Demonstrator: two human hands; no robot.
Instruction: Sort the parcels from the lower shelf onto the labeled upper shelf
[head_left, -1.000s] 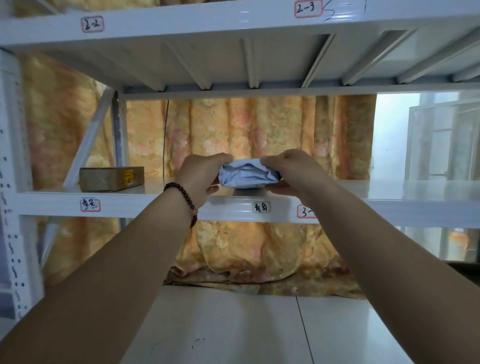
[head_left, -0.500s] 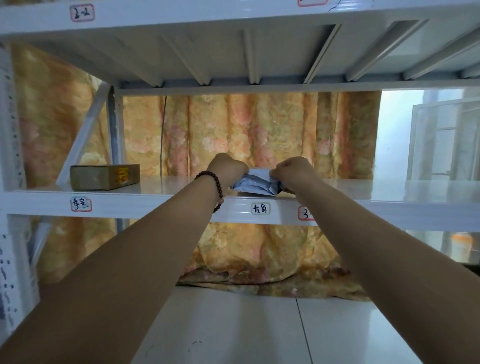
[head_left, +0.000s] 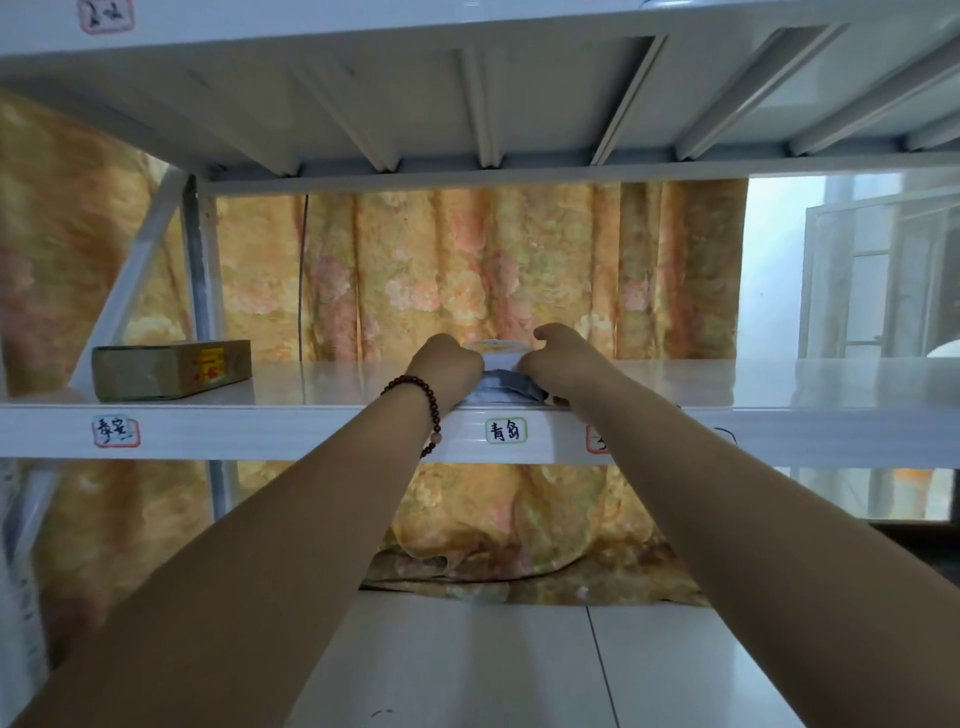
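A grey plastic mailer parcel lies on the white upper shelf, just above a green-edged label on the shelf's front rail. My left hand, with a dark bead bracelet on the wrist, grips the parcel's left end. My right hand grips its right end. Both fists cover most of the parcel. A red-edged label marks the rail further left.
A brown cardboard box sits on the same shelf at the left. Another shelf hangs close overhead. A floral curtain hangs behind the rack. Below is a white lower shelf surface. A window frame shows at the right.
Both hands carried the grey parcel forward from in front of the rail and lowered it onto the upper shelf. The view has moved closer to the rack.
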